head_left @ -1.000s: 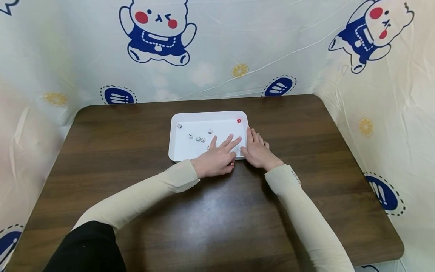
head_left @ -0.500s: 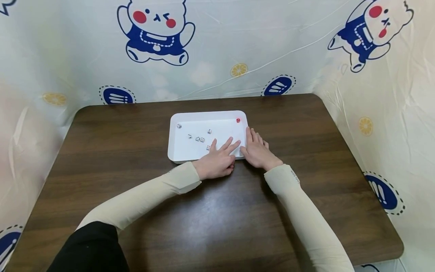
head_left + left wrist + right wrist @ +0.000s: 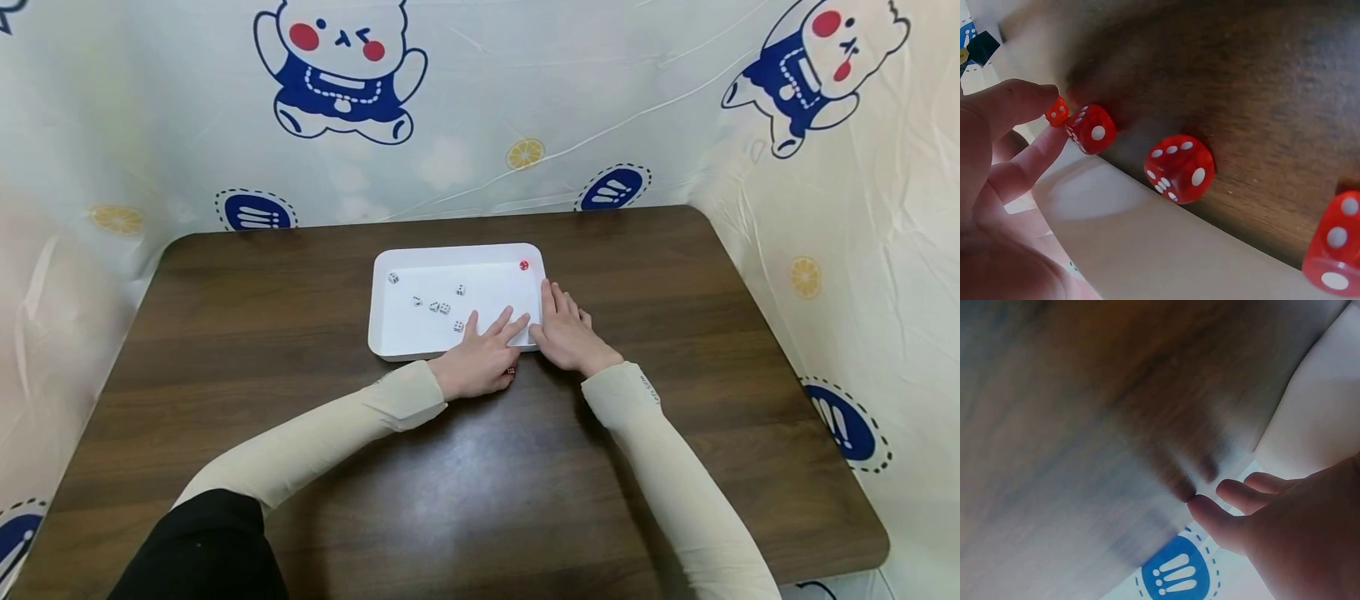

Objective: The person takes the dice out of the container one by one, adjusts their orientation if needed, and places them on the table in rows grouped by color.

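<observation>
Against the near rim of the white tray, on the table: red dice in a row, under the left hand, which pinches a small red die (thumb against fingertip). Right hand flat, fingers straight, at the tray's right edge, holding nothing. White dice lie inside; open tabletop nearer the person.

Left hand fingers extended, thumb tucked under, right hand flat, touching
</observation>
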{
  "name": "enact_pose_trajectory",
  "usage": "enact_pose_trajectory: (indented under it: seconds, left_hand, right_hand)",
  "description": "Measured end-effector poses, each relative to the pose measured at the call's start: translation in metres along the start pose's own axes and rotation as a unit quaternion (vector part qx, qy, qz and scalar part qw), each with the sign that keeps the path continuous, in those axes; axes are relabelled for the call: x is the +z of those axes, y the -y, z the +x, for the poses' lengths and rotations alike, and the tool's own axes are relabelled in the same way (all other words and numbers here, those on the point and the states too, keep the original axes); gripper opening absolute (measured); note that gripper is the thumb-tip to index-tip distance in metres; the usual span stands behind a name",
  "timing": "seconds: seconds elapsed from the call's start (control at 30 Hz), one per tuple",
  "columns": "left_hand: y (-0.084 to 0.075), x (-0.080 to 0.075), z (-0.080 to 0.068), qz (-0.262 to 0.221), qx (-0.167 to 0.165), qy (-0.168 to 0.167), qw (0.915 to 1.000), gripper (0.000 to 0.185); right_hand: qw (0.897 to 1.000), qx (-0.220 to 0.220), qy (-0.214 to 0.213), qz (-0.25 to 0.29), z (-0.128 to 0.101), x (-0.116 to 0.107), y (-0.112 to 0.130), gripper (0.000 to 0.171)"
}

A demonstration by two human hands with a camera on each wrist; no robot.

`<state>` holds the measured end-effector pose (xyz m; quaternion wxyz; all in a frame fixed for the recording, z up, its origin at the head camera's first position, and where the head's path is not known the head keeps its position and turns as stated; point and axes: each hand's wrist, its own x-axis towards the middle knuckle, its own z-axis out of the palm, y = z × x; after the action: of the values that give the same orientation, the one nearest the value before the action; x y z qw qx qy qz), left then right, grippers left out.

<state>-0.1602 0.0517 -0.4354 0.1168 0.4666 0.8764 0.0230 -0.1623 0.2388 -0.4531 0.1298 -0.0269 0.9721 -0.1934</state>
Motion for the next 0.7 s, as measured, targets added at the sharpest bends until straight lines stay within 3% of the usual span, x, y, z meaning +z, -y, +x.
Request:
enact_pose_trajectory:
  seconds: [0.7]
  left_hand:
    - [-0.0013,0.0005,0.0022,0.019,0.002,-0.002,0.9998,0.022]
  right_hand:
    - [1.0,0.004,0.002,-0.004,0.0014,0.0017,-0.0018,0.078]
